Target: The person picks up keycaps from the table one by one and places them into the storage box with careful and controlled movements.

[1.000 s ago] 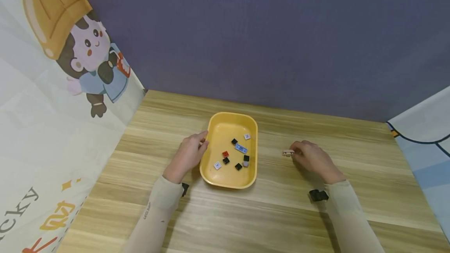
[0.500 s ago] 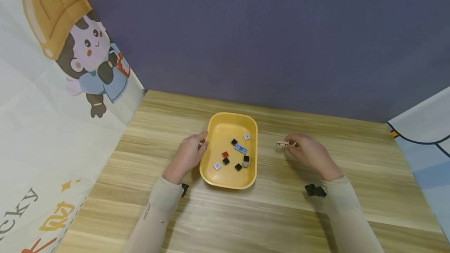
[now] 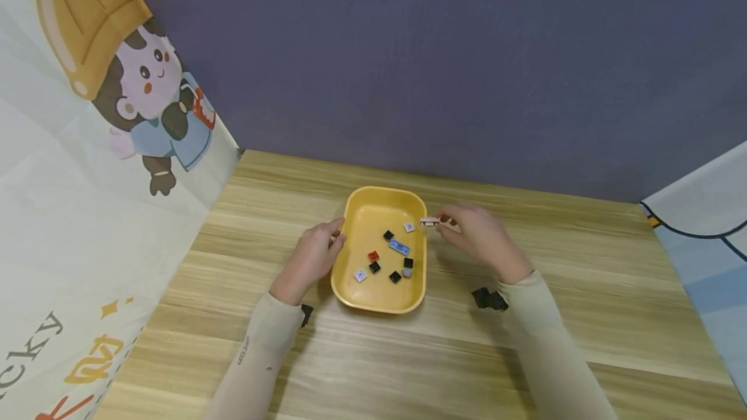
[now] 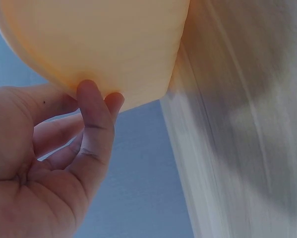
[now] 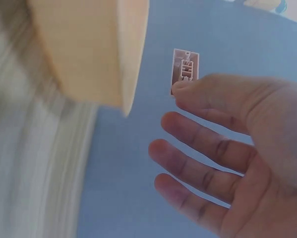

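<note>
My left hand (image 3: 310, 256) holds the left edge of a yellow tray (image 3: 344, 293); in the left wrist view its fingertips (image 4: 89, 91) press on the tray's outer wall. Between thumb and forefinger, my right hand (image 3: 480, 238) pinches a small pale pink keycap-like piece (image 3: 428, 221), rectangular, with the hollow, ribbed underside showing in the right wrist view. That piece is over the tray's right rim. The other right fingers are spread apart. Inside the tray lie a blue oblong piece (image 3: 399, 247), a red piece (image 3: 373, 256), white printed squares (image 3: 360, 275) and several black pieces (image 3: 395, 277).
The tray stands on a wooden table (image 3: 373, 368). A dark blue partition (image 3: 443, 70) rises along the table's back edge. At the left hangs a white sheet with a cartoon figure (image 3: 152, 83). Printed cloth (image 3: 712, 264) is at the right.
My right hand has moved leftward and slightly away from me with the pale pink piece, from the table right of the tray to its right rim. The left hand and tray stay put.
</note>
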`<action>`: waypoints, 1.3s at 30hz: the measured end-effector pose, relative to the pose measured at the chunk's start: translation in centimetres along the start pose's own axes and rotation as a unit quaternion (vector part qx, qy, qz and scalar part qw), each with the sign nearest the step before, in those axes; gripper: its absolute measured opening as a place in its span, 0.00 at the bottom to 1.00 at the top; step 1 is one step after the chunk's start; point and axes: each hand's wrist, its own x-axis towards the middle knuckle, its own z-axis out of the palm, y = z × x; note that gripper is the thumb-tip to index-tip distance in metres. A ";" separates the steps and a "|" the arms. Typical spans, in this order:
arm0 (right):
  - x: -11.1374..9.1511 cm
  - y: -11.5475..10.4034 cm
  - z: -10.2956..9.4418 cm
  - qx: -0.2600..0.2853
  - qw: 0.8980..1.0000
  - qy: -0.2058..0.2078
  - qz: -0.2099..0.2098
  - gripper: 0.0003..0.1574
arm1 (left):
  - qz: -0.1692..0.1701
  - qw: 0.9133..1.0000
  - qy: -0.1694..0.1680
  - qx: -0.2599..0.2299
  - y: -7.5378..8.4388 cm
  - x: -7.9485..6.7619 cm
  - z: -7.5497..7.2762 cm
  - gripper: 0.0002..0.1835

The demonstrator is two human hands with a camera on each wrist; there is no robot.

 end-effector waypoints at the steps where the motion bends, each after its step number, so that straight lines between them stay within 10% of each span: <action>1: 0.4 -0.5 0.1 0.000 1.000 0.001 -0.006 0.14 | 0.000 1.000 0.000 0.001 0.0 0.0 0.0 0.22; 16: 3.5 -5.0 1.4 -0.005 0.998 -0.005 -0.061 0.13 | 0.007 1.000 0.003 0.001 -0.1 0.0 0.0 0.22; 39: 3.1 -4.8 2.0 -0.004 0.998 0.013 -0.066 0.12 | 0.017 1.000 0.009 0.008 -0.1 -0.2 -0.1 0.22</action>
